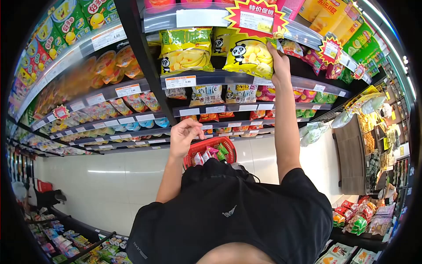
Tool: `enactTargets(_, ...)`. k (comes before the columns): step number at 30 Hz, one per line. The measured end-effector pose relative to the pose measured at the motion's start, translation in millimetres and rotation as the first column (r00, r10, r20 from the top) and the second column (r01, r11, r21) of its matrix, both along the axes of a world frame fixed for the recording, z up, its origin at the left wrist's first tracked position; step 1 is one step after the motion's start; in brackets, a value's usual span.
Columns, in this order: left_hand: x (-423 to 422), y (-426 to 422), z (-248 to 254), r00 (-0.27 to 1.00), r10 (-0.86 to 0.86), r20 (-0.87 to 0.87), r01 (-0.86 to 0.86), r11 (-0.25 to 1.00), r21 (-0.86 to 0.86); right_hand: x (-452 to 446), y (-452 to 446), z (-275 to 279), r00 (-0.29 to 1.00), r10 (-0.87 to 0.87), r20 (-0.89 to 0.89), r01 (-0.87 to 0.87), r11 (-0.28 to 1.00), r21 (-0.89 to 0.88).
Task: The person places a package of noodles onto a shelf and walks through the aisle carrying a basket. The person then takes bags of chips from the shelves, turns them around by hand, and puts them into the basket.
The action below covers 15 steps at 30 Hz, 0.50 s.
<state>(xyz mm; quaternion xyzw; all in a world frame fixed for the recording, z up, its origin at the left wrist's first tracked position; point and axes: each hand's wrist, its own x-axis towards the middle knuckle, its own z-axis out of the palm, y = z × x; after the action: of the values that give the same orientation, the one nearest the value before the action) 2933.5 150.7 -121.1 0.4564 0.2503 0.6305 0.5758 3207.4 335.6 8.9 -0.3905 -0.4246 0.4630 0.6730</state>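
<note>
My right hand (280, 66) grips the right side of a yellow snack bag (249, 56) with a panda and pale puffs printed on it. That bag is tilted at the front of a shelf, under a red and yellow promotion sign (256, 20). Left of it stands another yellow puff-snack bag (186, 49), upright, with bananas on its front. My left hand (184, 135) hangs before the lower shelves with its fingers curled in and nothing visible in them. Below that hand, a red shopping basket (189, 159) holds several small pink, white and green packets.
Shelves of packed snacks and jelly cups (127, 61) run to the left. A dark shelf upright (149, 66) divides the bays. To the right, a wooden display stand (351, 154) and hanging bags (314, 133) border the aisle. Pale tiled floor (110, 176) lies behind the basket.
</note>
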Motion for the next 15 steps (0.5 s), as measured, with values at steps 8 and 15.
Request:
enactTargets(8, 3.3, -9.3, -5.9, 0.991, -0.110, 0.075, 0.117, 0.988, -0.096, 6.5, -64.5, -17.7, 1.000, 0.004, -0.022, -0.006, 0.998, -0.059)
enactTargets(15, 6.8, -16.2, -9.3, 0.990, -0.116, 0.075, 0.128, 0.975, -0.181, 3.0, -143.6, -57.7, 0.998, -0.055, -0.035, 0.050, 0.990, -0.135)
